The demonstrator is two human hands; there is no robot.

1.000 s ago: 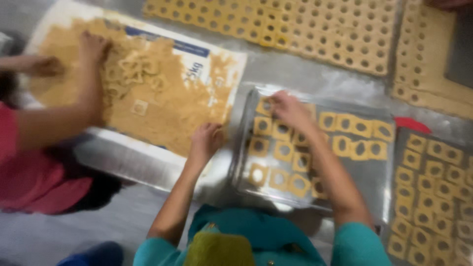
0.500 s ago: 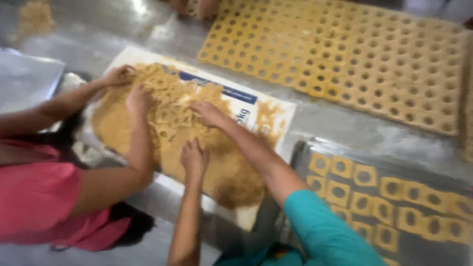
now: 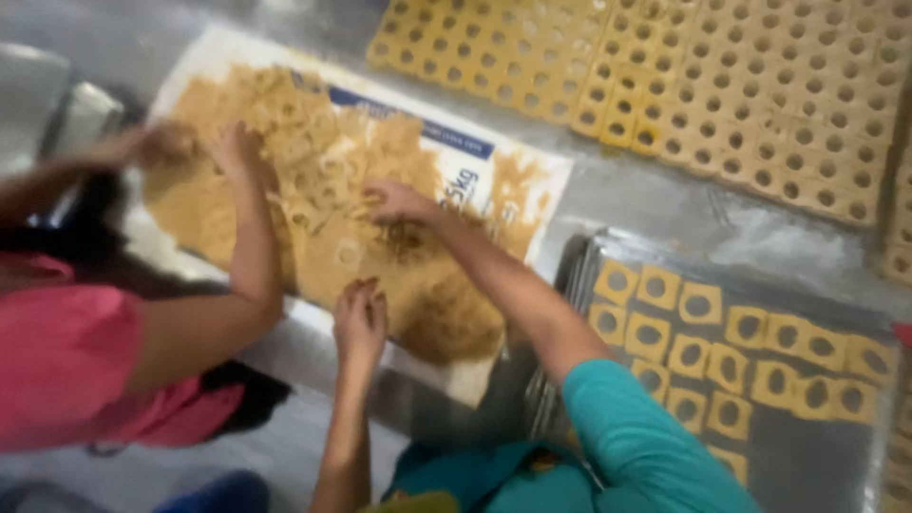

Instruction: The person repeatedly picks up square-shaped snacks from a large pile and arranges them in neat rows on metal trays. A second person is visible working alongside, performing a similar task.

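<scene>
Co-worker: at the left edge of the frame a person in a pink top [image 3: 66, 370] works beside you; both of that person's hands [image 3: 237, 152] are on the upper left part of the dough heap, blurred, so their fingers cannot be read.
Dough heap: the pile of tan dough cut-outs [image 3: 313, 218] lies on a white sack sheet [image 3: 513, 176] spread over the metal table [image 3: 655, 204], left of centre.
Your left hand: your left hand [image 3: 359, 318] rests at the lower edge of the heap, lower centre, fingers together and lying flat on the dough; you hold nothing that shows.
Your right hand: your right hand [image 3: 399, 202] reaches across to the middle of the heap, fingers slightly apart and bent down onto the loose pieces; whether they pinch one is too blurred to tell.
In the way: your teal sleeve [image 3: 636, 437] and forearm cross over the left rim of the tray.
Tray: the metal tray [image 3: 855, 456] at lower right carries 2 or more rows of square dough pieces with holes [image 3: 698, 304], set side by side.
Sheet: a wide punched dough sheet [image 3: 722, 76] fills the upper right, well apart from both your hands.
</scene>
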